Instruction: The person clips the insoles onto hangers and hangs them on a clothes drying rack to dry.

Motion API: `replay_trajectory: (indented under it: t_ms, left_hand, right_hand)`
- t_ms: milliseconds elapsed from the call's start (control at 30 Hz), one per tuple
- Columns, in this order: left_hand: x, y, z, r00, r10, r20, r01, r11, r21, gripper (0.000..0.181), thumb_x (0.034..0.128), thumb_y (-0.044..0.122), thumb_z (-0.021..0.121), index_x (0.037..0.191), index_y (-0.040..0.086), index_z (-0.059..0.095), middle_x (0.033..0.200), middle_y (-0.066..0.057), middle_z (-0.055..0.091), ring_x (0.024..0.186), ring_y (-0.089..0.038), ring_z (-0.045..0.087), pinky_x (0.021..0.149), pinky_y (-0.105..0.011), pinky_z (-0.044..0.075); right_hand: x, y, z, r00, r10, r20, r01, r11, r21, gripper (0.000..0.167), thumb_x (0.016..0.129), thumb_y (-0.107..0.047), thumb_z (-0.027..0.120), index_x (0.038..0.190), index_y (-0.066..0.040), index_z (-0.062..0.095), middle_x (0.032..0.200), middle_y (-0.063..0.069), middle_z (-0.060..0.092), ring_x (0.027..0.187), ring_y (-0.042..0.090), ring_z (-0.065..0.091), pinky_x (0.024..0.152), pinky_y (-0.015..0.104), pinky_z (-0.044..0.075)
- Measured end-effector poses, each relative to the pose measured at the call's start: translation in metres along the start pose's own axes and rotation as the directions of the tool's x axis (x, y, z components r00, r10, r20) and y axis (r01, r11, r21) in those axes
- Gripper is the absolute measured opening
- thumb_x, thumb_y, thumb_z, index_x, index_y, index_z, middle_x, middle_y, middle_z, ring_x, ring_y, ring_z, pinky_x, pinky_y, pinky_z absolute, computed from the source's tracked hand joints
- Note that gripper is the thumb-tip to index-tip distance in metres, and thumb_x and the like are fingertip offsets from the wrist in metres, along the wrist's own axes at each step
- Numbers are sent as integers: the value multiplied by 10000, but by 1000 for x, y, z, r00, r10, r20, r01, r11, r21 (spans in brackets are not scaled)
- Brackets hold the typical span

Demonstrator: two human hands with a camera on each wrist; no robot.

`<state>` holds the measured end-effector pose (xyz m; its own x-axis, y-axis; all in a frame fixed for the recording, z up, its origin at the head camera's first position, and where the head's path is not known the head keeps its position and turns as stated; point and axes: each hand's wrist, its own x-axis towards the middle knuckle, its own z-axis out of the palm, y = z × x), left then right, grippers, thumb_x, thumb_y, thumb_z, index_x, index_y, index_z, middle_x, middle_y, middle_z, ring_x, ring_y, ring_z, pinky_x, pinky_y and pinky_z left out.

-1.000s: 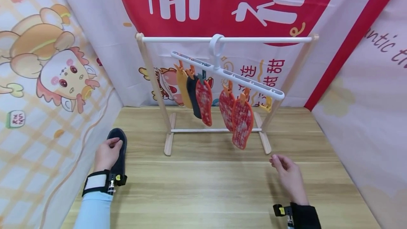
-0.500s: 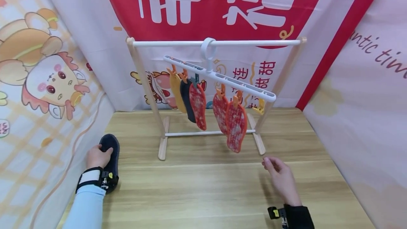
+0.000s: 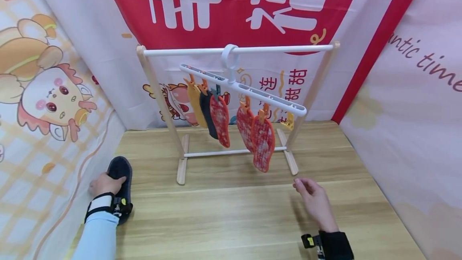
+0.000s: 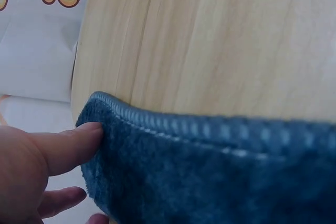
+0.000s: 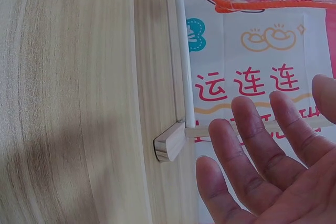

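A dark blue fuzzy insole (image 3: 124, 185) lies lengthwise at the table's left side. My left hand (image 3: 104, 184) is at its far half: in the left wrist view the thumb (image 4: 79, 145) rests on the plush top, while the other fingertips are at its outer edge. My right hand (image 3: 314, 202) holds nothing and hovers before the rack's right foot, its fingers loosely bent and apart in the right wrist view. A white clip hanger (image 3: 249, 89) carries a yellow insole (image 3: 196, 105), a dark one (image 3: 207, 115) and several red-and-white ones (image 3: 263, 143), all held by clips.
The hanger hooks over the white bar (image 3: 281, 49) of a wooden-legged rack (image 3: 162, 101). A yellow clip (image 3: 288, 120) hangs at the hanger's right end. Printed cloth walls (image 3: 54, 103) enclose the wooden table (image 3: 216, 212) at back and both sides.
My left hand has shifted over the insole's outer side, its thumb and fingers spreading from a closed pinch. The view has turned slightly right. My right hand keeps about the same pose.
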<state>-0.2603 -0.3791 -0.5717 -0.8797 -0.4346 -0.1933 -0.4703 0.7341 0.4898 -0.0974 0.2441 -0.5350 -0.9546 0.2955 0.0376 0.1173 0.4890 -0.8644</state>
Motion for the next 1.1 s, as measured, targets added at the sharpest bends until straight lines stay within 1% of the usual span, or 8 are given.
replay_trajectory:
  t_ms: [100, 233, 433, 600, 767, 867, 1000, 1100]
  left_hand:
    - [3, -3, -5, 1000, 20, 16, -20, 1000, -3, 790, 879, 299, 698, 1381, -193, 337, 1339, -429, 385, 1200, -606, 312, 991, -617, 329]
    - [8, -5, -9, 996, 77, 37, -78, 997, 16, 790, 843, 289, 739, 1305, -246, 387, 1288, -455, 424, 1162, -602, 412, 984, -593, 384]
    - [7, -1, -14, 989, 93, 111, -91, 995, -27, 699, 918, 265, 643, 1319, -249, 393, 1315, -459, 408, 1201, -567, 435, 997, -589, 391]
    - [-5, 9, -19, 988, 136, 79, -131, 989, -62, 476, 964, 248, 558, 1180, -176, 557, 1212, -415, 523, 1050, -512, 537, 877, -570, 443]
    - [-17, 23, -24, 994, 92, 52, -86, 990, -113, 513, 977, 271, 556, 1264, -154, 522, 1271, -387, 504, 1113, -502, 510, 925, -565, 426]
    - [-24, 32, -27, 996, 87, 32, -80, 983, -164, 510, 987, 283, 554, 1285, -130, 524, 1252, -359, 530, 1086, -470, 528, 886, -540, 443]
    - [-38, 45, -33, 991, 137, -1, -134, 967, -216, 482, 1003, 318, 551, 1250, -96, 560, 1158, -306, 588, 977, -401, 564, 754, -463, 458]
    - [-52, 57, -39, 980, 195, -33, -197, 948, -249, 480, 1005, 361, 555, 1238, -58, 584, 1115, -259, 618, 919, -330, 588, 690, -384, 471]
  right_hand:
    - [0, -3, 1, 1000, 1, 2, -1, 1000, 2, 373, 1033, -331, 540, 1155, -3, 670, 1021, 109, 712, 973, 232, 658, 811, 261, 513]
    - [0, -9, 0, 1000, 13, 14, -13, 1000, 0, 363, 1036, -324, 534, 1153, -8, 669, 1027, 107, 711, 978, 240, 658, 808, 266, 513]
    - [0, -19, -5, 1000, -1, 22, 1, 1000, 19, 367, 1036, -314, 535, 1170, 3, 662, 1035, 121, 713, 991, 240, 657, 823, 256, 506]
    - [-1, -26, -9, 999, -43, 19, 43, 999, 32, 352, 1032, -303, 548, 1163, 1, 668, 1025, 121, 717, 985, 220, 662, 826, 229, 506]
    - [2, -30, -11, 999, -34, 19, 34, 999, 30, 374, 1032, -330, 539, 1177, -10, 667, 1054, 132, 717, 1010, 221, 659, 838, 210, 493]
    - [4, -33, -13, 1000, -25, 16, 24, 999, 35, 386, 1032, -340, 536, 1194, -12, 660, 1063, 130, 716, 1011, 209, 656, 834, 192, 482]
    - [9, -37, -17, 999, -43, 14, 42, 999, 32, 401, 1036, -346, 525, 1206, -5, 651, 1074, 154, 709, 1004, 211, 654, 826, 194, 482]
    - [13, -40, -21, 998, -65, 19, 65, 998, 12, 428, 1037, -372, 513, 1209, -4, 648, 1082, 158, 707, 1007, 206, 649, 822, 190, 481]
